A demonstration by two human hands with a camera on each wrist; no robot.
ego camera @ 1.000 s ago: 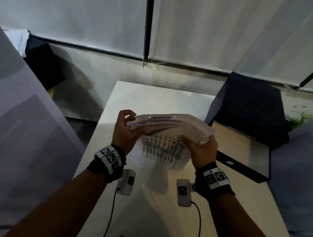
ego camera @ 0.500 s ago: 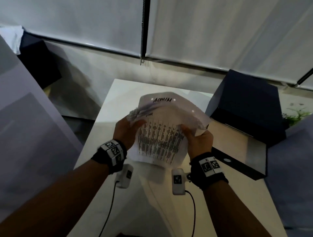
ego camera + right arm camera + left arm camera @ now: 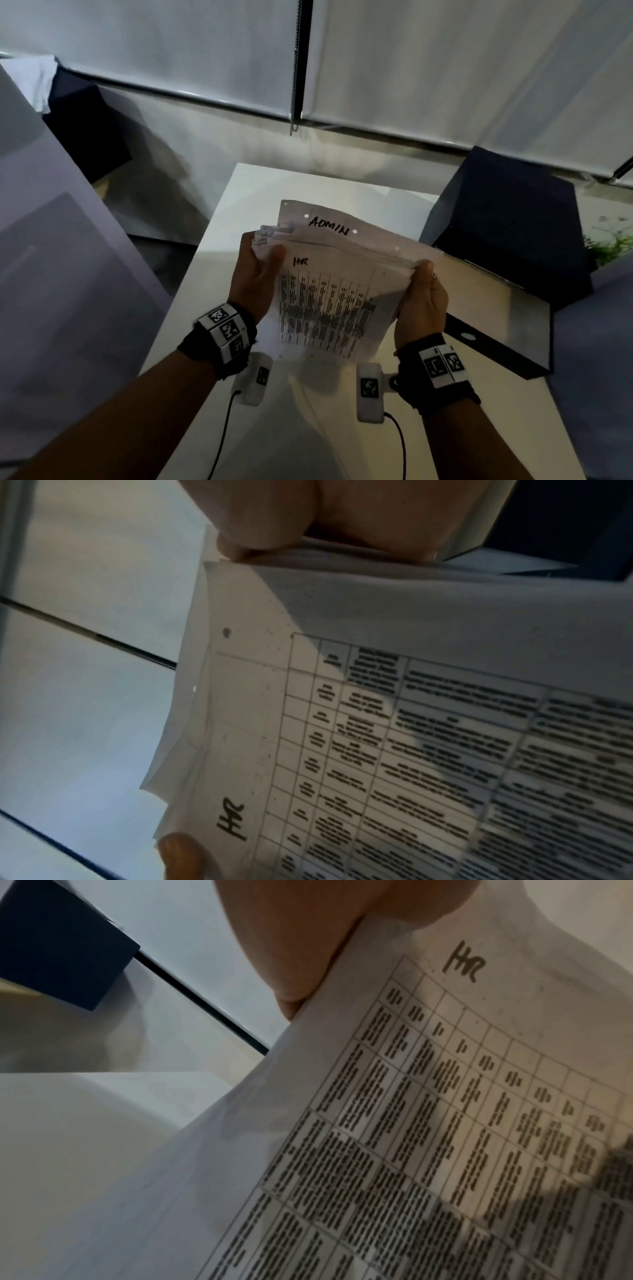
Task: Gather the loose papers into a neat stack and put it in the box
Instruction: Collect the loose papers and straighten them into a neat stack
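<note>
A stack of papers [image 3: 329, 291] stands nearly upright above the white table [image 3: 246, 192], its lower edge near the tabletop. The front sheet carries a printed table and the handwritten word "HR"; a sheet behind reads "ADMIN". My left hand [image 3: 257, 270] grips the stack's left edge, thumb on the front sheet. My right hand [image 3: 421, 298] grips the right edge. In the left wrist view the papers [image 3: 428, 1123] fill the frame under my thumb. The papers [image 3: 377, 737] fill the right wrist view too. The dark box [image 3: 496, 301] lies open to the right, its lid [image 3: 513, 219] raised.
Window blinds [image 3: 411, 68] with a hanging cord run along the back. A second dark box [image 3: 85, 130] sits at the far left. A grey panel [image 3: 51, 257] leans on the left. Green plant leaves [image 3: 613, 243] show beyond the box at right.
The stack has been swung from lying bent over and flat to nearly upright, so the "ADMIN" and "HR" sheets now face me. Both hands kept their grip.
</note>
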